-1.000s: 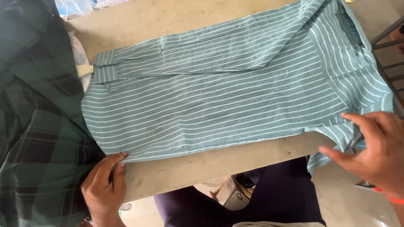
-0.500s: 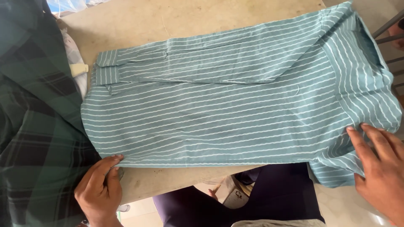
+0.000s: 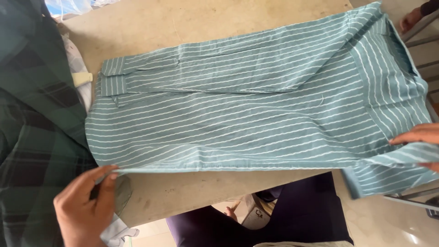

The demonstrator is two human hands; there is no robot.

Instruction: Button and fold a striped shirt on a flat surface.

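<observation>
Left hand [image 3: 84, 208] pinched the shirt [image 3: 238, 119] hem; right hand [image 3: 418, 137] pinched its shoulder edge. Keeping that edge taut and level would have folded it cleanly.

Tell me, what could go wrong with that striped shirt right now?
The striped shirt is pinched only at its near edge: the left hand at one corner, the right hand at the other. If either grip slips, that edge may sag and crease. One end already hangs past the table, so it could slide off. The folded sleeve on top might shift if the edge is lifted unevenly.
</observation>
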